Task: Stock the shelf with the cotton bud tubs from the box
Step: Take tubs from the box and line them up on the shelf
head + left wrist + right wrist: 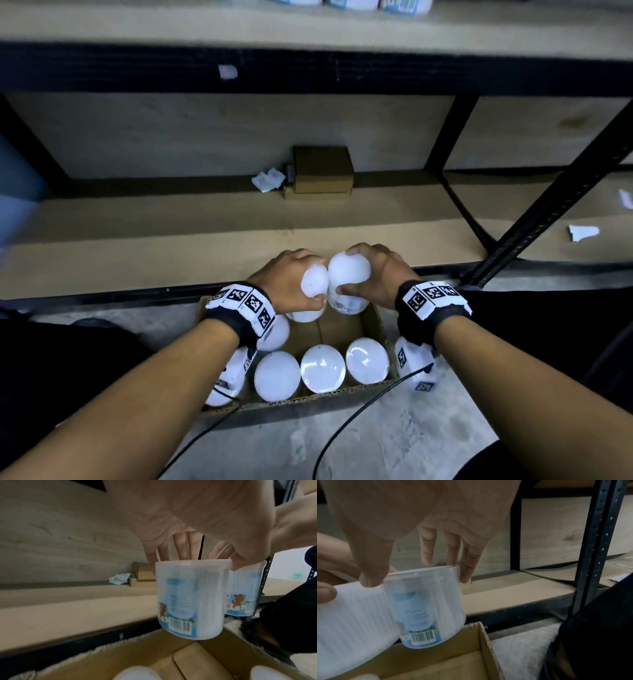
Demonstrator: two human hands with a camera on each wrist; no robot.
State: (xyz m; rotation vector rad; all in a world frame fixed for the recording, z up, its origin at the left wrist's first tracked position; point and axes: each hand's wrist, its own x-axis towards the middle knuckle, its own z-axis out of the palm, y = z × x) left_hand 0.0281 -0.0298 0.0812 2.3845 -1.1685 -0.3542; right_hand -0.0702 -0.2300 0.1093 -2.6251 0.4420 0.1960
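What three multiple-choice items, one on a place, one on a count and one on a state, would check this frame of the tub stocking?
1. Where is the open cardboard box?
A. On the floor in front of the shelf
B. On the top shelf
C. On a table

2. How many tubs are gripped in the hands?
A. None
B. One
C. Two

3. What state is the lower shelf in?
A. Packed with tubs
B. Holding only small cardboard boxes and paper scraps
C. Covered by a cloth

Answers:
1 A, the box sits on grey floor below the shelf edge.
2 C, the left hand holds one tub by its lid and the right hand another tub.
3 B, no tubs stand there.
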